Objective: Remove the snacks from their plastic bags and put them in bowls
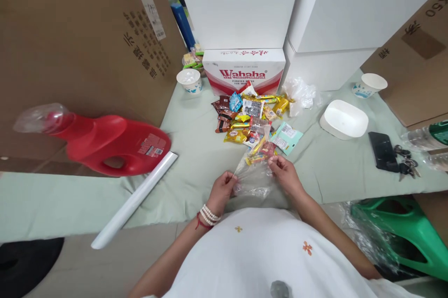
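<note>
Both my hands hold a clear plastic bag (pixel 252 174) just above the pale green cloth, in front of my body. My left hand (pixel 221 190) pinches the bag's left edge, its wrist wearing beaded bracelets. My right hand (pixel 285 173) pinches the right edge. Inside the bag's top I see a few small wrapped snacks, yellow and red. Just beyond the bag lies a pile of wrapped snacks (pixel 250 118), with a mint-green packet (pixel 287 137) at its right side.
A red detergent jug (pixel 112 144) lies on its side at left beside a white roll (pixel 135 200). A Wahaha box (pixel 244 70), paper cups (pixel 190 81) (pixel 369 85), a white dish (pixel 344 119), phone (pixel 383 151), keys (pixel 406 165), cardboard boxes and a green stool (pixel 402 230) surround the cloth.
</note>
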Demonstrator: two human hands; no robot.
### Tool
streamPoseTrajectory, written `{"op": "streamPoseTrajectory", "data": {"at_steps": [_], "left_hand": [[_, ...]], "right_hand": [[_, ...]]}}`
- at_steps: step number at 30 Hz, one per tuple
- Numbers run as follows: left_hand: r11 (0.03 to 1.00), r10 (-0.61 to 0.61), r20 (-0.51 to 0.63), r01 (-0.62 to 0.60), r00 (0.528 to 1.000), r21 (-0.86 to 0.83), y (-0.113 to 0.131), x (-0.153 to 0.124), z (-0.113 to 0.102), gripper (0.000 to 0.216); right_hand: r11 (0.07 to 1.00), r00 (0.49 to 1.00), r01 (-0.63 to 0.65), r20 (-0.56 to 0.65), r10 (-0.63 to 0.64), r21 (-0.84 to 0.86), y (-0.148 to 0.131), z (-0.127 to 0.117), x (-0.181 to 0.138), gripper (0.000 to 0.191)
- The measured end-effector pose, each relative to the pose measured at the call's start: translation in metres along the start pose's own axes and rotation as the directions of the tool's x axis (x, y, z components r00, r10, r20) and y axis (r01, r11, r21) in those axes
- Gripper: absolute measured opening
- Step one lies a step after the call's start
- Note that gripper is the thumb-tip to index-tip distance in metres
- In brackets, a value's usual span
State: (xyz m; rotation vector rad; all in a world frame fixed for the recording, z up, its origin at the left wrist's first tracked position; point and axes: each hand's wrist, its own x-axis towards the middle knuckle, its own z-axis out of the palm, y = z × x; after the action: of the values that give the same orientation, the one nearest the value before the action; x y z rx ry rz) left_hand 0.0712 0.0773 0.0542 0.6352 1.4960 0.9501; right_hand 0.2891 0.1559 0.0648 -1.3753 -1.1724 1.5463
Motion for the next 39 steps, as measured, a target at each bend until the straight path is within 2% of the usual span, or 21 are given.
{"op": "streamPoseTrajectory", "data": {"at_steps": [2, 4, 6, 9, 11, 14, 17, 21, 23, 25, 28, 31, 34, 36, 39], "left_hand": [[0.963, 0.214, -0.102, -0.193, 0.971, 0.188, 0.001, -0.005, -0.01, 0.024], [0.841, 0.479, -0.142, -0.406, 0.866, 0.359, 0.01, -0.012, -0.013, 0.018], [0.701, 0.641, -0.039, -0.564, 0.766, 0.437, 0.025, -0.015, -0.008, 0.01], [0.61, 0.672, 0.247, -0.711, 0.698, 0.351, 0.043, -0.005, 0.011, 0.014], [0.609, 0.65, 0.34, -0.733, 0.68, 0.303, 0.046, 0.011, 0.025, 0.019], [0.674, 0.614, 0.266, -0.669, 0.743, 0.314, 0.037, 0.037, 0.038, 0.02], [0.745, 0.575, 0.195, -0.607, 0.795, 0.277, 0.026, 0.05, 0.04, 0.018], [0.747, 0.597, 0.133, -0.608, 0.791, 0.269, 0.027, 0.042, 0.038, 0.013], [0.74, 0.596, 0.139, -0.608, 0.791, 0.287, 0.034, 0.033, 0.039, 0.011], [0.761, 0.561, 0.174, -0.587, 0.809, 0.274, 0.039, 0.026, 0.044, 0.013], [0.823, 0.488, 0.208, -0.526, 0.848, 0.213, 0.042, 0.022, 0.055, 0.028], [0.893, 0.415, 0.218, -0.441, 0.883, 0.085, 0.04, 0.025, 0.063, 0.034], [0.936, 0.351, 0.154, -0.347, 0.923, -0.057, 0.037, 0.029, 0.062, 0.034], [0.947, 0.301, 0.09, -0.287, 0.949, -0.143, 0.037, 0.027, 0.054, 0.036], [0.935, 0.194, 0.051, -0.169, 0.98, -0.312, 0.038, 0.02, 0.032, 0.038]], "right_hand": [[1.0, 0.999, 0.007, 0.048, -0.006, -0.023, -0.002, -0.002, -0.002, 0.036], [0.997, 0.996, 0.032, 0.091, -0.026, -0.071, -0.003, -0.003, -0.004, 0.035], [0.991, 0.993, 0.05, 0.108, -0.036, -0.123, -0.003, -0.004, -0.006, 0.035], [0.983, 0.993, 0.045, 0.113, -0.025, -0.179, 0.001, -0.005, -0.007, 0.036], [0.987, 0.995, 0.017, 0.104, 0.0, -0.16, 0.004, -0.006, -0.008, 0.038], [0.997, 0.997, -0.052, 0.048, 0.055, -0.059, 0.006, -0.01, -0.007, 0.043], [0.993, 0.993, -0.115, 0.024, 0.114, 0.04, 0.004, -0.015, -0.007, 0.044], [0.981, 0.986, -0.157, 0.065, 0.15, 0.116, -0.004, -0.02, -0.007, 0.041], [0.978, 0.986, -0.16, 0.076, 0.151, 0.135, -0.008, -0.018, -0.006, 0.039], [0.973, 0.985, -0.164, 0.089, 0.151, 0.163, -0.01, -0.015, -0.007, 0.039], [0.969, 0.985, -0.146, 0.117, 0.124, 0.201, -0.013, -0.006, -0.008, 0.041], [0.981, 0.988, -0.088, 0.143, 0.064, 0.172, -0.015, 0.002, -0.009, 0.042], [0.996, 0.992, -0.026, 0.122, 0.016, 0.087, -0.017, 0.005, -0.011, 0.039], [0.999, 0.997, 0.013, 0.078, -0.015, 0.029, -0.017, 0.001, -0.012, 0.037], [0.998, 0.999, 0.044, 0.015, -0.043, -0.042, -0.014, -0.013, -0.017, 0.034]]}}
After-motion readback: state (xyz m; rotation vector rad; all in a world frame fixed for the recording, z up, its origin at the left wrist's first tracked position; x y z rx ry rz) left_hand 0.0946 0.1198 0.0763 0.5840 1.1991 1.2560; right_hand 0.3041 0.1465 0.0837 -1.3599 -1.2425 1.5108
